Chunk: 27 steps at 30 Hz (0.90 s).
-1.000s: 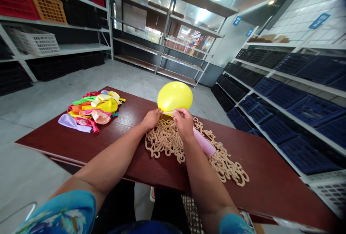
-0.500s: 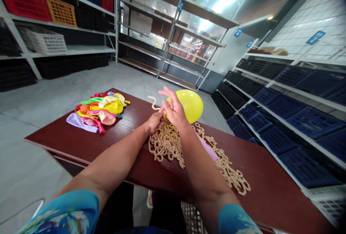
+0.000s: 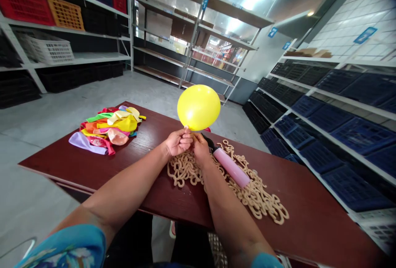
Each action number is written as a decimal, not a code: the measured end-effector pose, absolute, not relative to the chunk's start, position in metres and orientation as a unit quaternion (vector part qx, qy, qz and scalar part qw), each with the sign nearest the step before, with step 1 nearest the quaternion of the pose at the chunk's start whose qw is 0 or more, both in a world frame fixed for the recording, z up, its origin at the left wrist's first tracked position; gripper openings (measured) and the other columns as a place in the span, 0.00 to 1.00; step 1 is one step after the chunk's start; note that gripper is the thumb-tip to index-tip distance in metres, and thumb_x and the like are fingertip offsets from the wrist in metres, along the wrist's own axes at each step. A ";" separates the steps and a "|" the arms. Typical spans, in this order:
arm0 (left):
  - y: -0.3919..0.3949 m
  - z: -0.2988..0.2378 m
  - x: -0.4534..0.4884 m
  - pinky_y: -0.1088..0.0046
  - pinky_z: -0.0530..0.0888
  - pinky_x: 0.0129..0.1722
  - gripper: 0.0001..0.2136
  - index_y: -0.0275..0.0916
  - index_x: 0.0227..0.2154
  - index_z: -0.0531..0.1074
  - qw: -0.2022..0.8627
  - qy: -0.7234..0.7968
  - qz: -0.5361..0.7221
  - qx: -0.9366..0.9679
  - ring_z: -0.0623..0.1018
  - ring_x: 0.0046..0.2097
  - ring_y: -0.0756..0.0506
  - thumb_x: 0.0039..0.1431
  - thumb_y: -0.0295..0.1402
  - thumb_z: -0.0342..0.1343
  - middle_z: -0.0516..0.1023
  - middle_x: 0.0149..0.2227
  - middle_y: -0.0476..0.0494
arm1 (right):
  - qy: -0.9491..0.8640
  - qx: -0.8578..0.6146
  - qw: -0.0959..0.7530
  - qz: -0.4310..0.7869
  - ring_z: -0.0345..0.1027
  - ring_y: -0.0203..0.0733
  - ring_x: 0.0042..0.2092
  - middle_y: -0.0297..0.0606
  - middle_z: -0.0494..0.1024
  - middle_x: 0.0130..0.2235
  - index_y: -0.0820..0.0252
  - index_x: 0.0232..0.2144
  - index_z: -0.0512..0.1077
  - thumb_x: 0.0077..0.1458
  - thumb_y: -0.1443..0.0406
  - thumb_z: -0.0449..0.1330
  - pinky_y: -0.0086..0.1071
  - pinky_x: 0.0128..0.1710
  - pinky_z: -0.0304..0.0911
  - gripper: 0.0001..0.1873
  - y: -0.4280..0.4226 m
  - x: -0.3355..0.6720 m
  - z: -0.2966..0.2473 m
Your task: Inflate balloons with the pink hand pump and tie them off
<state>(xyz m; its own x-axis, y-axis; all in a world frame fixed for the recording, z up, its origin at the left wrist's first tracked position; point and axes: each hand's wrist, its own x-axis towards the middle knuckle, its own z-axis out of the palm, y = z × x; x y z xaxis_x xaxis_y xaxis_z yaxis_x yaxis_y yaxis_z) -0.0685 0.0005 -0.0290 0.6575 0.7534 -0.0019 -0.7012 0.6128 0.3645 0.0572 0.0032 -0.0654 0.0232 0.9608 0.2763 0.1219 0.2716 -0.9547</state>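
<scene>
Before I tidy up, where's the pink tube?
In the head view, right of centre: the pink tube lies among the tan cords, right of the right hand.

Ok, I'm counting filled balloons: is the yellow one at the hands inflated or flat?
Inflated: the yellow balloon is round and taut, unlike the limp balloons on the table.

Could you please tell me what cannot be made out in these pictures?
In the head view:
Yellow balloon: neck mostly hidden by the grip of the left hand and right hand.
Pink cylinder: its black end is partly hidden by the right hand.
Tan looped pile: middle covered by the right forearm.
Red object: partly behind the balloon, too little visible to identify.
Left sleeve: cut off by the bottom edge.
</scene>
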 end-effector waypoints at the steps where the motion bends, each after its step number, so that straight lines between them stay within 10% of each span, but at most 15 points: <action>1: -0.002 -0.027 -0.067 0.86 0.50 0.11 0.10 0.37 0.23 0.56 0.900 0.073 0.399 0.161 0.52 0.15 0.58 0.60 0.29 0.45 0.50 0.19 0.54 | -0.562 -0.449 0.545 0.431 0.69 0.38 0.33 0.36 0.76 0.34 0.58 0.38 0.69 0.49 0.54 0.55 0.29 0.29 0.66 0.17 0.002 0.055 -0.064; 9: -0.016 -0.020 -0.060 0.87 0.48 0.10 0.09 0.37 0.23 0.55 0.911 0.073 0.380 0.143 0.51 0.15 0.59 0.59 0.26 0.44 0.51 0.20 0.53 | -0.515 -0.334 0.505 0.606 0.69 0.37 0.39 0.35 0.75 0.38 0.57 0.39 0.70 0.48 0.57 0.55 0.28 0.31 0.67 0.16 -0.011 0.048 -0.047; 27: 0.014 -0.038 -0.073 0.80 0.44 0.14 0.11 0.38 0.22 0.55 0.720 0.390 0.415 0.398 0.46 0.14 0.57 0.57 0.36 0.45 0.47 0.16 0.58 | -0.511 -0.535 0.556 0.379 0.57 0.30 0.19 0.30 0.69 0.21 0.60 0.25 0.72 0.39 0.54 0.62 0.25 0.18 0.56 0.15 -0.007 0.056 -0.055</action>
<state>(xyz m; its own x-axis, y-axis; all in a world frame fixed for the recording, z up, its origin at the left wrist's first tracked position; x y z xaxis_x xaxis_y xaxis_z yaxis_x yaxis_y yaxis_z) -0.0726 0.0137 -0.0380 0.3527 0.9069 -0.2304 -0.2863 0.3390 0.8962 0.0565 -0.0074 -0.0549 0.1898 0.9682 0.1629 0.1250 0.1408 -0.9821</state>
